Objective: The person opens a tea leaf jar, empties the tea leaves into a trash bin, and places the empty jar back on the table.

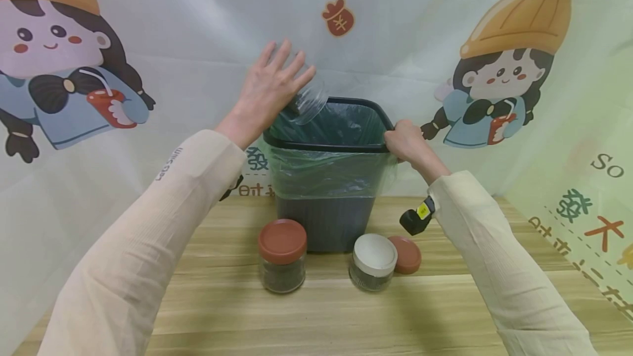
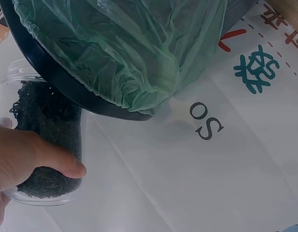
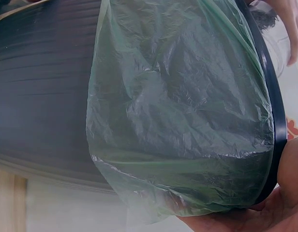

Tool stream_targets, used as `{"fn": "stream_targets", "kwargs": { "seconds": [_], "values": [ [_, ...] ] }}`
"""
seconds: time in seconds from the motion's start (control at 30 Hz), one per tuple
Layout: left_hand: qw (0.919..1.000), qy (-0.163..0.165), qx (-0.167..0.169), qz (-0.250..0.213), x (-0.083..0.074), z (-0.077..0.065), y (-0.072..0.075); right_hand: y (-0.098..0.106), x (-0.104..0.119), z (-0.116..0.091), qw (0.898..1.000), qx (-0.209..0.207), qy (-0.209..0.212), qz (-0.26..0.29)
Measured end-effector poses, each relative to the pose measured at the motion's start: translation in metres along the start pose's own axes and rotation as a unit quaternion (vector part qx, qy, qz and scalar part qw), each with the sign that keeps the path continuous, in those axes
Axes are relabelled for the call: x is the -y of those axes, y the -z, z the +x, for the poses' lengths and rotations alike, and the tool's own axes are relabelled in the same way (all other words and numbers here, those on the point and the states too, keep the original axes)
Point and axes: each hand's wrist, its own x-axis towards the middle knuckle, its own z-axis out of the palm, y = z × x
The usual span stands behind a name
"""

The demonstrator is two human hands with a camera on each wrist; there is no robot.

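My left hand (image 1: 272, 84) holds a clear jar (image 1: 314, 98), lidless and tilted with its mouth over the left side of a dark trash bin (image 1: 326, 229). In the left wrist view, dark thread-like shreds (image 2: 54, 113), like dried tea leaves, lie inside the jar, and the thumb presses along its side. My right hand (image 1: 407, 139) grips the bin's black rim (image 1: 386, 117) at the right, fingers under its edge in the right wrist view. A thin green plastic bag (image 1: 331, 174) lines the bin and folds down over the outside.
Before the bin on the wood-grain table (image 1: 237, 317) stand a jar with a red lid (image 1: 283, 240) and a jar with a white lid (image 1: 375, 254), both with dark contents. A loose red lid (image 1: 408, 255) lies beside the latter. A printed cloth (image 1: 217, 10) hangs close behind.
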Motion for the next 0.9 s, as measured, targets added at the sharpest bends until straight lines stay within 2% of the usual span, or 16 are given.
{"fn": "stream_targets", "kwargs": {
  "seconds": [0.4,0.9],
  "values": [
    [0.9999,-0.008,0.009,0.006,0.0001,0.0005,0.0018,-0.0008,-0.0004,0.0004,1.0,-0.004,-0.001,-0.001],
    [0.9972,-0.03,0.041,0.055,-0.0027,0.0003,0.0026,-0.0001,0.001,0.0001,1.0,0.006,-0.006,0.004]
  ]
}}
